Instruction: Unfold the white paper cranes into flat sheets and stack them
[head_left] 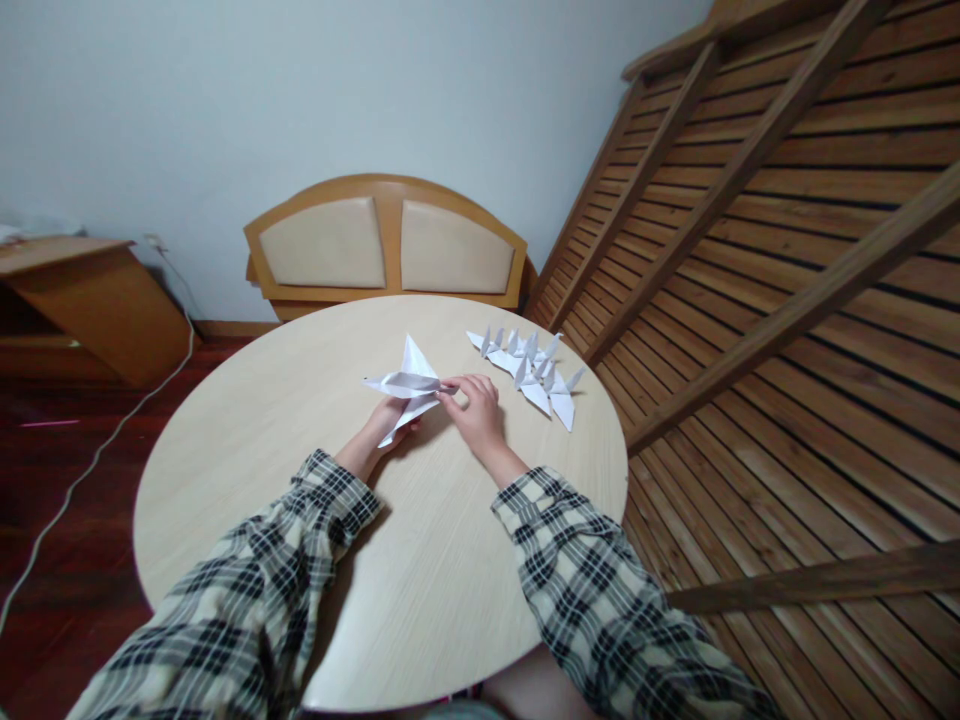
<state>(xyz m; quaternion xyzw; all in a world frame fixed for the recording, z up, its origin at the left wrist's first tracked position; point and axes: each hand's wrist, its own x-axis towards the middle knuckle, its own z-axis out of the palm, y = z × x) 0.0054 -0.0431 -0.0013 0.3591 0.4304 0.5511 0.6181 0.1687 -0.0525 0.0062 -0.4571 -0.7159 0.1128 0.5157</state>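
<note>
A white folded paper crane (411, 384) is held above the middle of the round table, its wings spread to the far and near sides. My left hand (386, 422) is closed on it from beneath, and the paper hides most of those fingers. With thumb and fingertips, my right hand (472, 405) pinches the narrow right end of the crane. To the right of that hand, several finished-looking white paper cranes (534, 385) stand close together on the tabletop.
The pale round table (247, 470) has a wooden headboard (390, 240) behind it. A slatted wooden panel (750, 300) leans along the right side. At the left are a wooden cabinet (97, 310) and a white cable (112, 440) across the dark red floor.
</note>
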